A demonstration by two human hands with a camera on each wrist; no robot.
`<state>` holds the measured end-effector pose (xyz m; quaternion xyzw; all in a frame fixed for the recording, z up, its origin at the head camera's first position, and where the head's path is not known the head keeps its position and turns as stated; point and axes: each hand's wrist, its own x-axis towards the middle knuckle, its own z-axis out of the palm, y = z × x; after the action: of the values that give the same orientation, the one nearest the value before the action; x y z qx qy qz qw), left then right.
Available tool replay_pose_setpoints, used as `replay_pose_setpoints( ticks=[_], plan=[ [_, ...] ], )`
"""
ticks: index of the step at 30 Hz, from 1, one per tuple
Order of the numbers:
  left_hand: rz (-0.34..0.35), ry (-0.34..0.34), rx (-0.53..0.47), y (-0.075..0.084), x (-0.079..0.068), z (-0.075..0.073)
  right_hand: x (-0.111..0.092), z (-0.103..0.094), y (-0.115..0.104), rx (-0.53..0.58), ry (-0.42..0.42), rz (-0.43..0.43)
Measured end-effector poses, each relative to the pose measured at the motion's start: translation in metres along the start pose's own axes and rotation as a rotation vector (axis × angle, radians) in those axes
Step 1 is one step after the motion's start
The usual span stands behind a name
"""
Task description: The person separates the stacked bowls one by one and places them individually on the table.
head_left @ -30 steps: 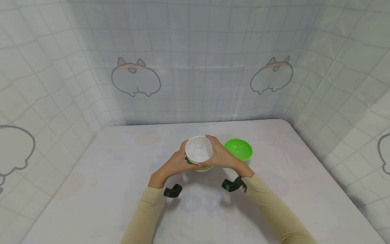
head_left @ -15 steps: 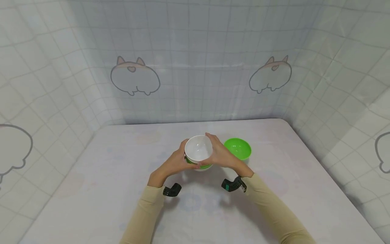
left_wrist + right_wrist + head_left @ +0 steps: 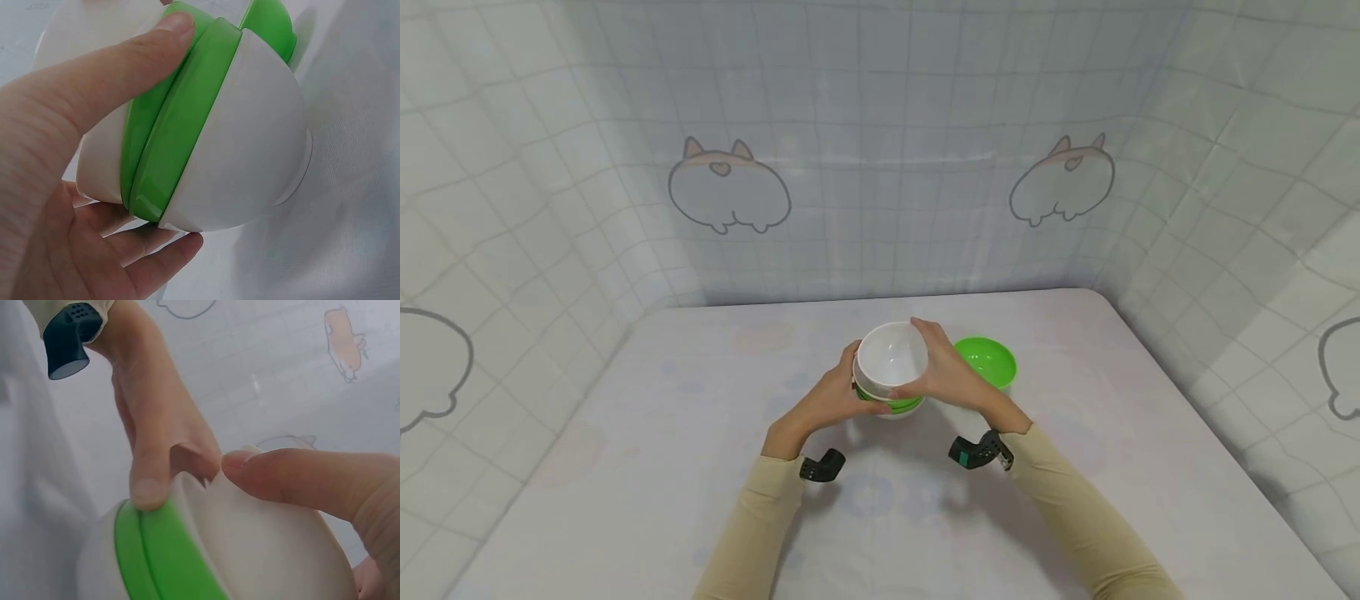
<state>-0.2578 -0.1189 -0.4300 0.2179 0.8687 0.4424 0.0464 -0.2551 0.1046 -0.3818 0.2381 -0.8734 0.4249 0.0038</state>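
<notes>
A stack of nested bowls stands on the table in the middle of the head view. Its bottom white bowl [image 3: 250, 137] carries green bowls [image 3: 190, 119], with white above them. My left hand [image 3: 830, 402] grips the stack from the left, thumb on a green rim and fingers round the other side. My right hand [image 3: 953, 375] holds the top white bowl [image 3: 891, 357] by its right side, thumb near its front. That bowl sits slightly raised and tilted over the stack; in the right wrist view a gap shows at its rim. How many bowls lie inside is hidden.
A single green bowl [image 3: 989, 362] stands upright on the pale cloth-covered table [image 3: 700, 450], just right of the stack and partly behind my right hand. A grid-patterned cloth wall [image 3: 865, 208] rises behind the table, with similar cloth on both sides.
The top white bowl has risen a little and shifted slightly right with my right hand, showing more of the white bowl under it. My left hand stays on the stack.
</notes>
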Motion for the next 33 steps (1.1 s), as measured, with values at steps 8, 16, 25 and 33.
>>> replay_pose_setpoints(
  ticks=[8,16,25,33],
  plan=[
    [0.010,0.007,0.011,0.002,0.002,0.000,-0.005,-0.008,-0.002,-0.024,0.042,0.016],
    [-0.013,-0.005,-0.007,-0.001,-0.002,0.002,-0.017,-0.017,-0.003,-0.014,0.087,0.050],
    [-0.003,0.007,-0.006,-0.001,-0.001,0.002,-0.027,-0.030,-0.001,-0.018,0.130,0.091],
    [-0.007,0.012,-0.017,-0.002,0.001,0.003,-0.036,-0.040,0.011,-0.038,0.166,0.113]
  ],
)
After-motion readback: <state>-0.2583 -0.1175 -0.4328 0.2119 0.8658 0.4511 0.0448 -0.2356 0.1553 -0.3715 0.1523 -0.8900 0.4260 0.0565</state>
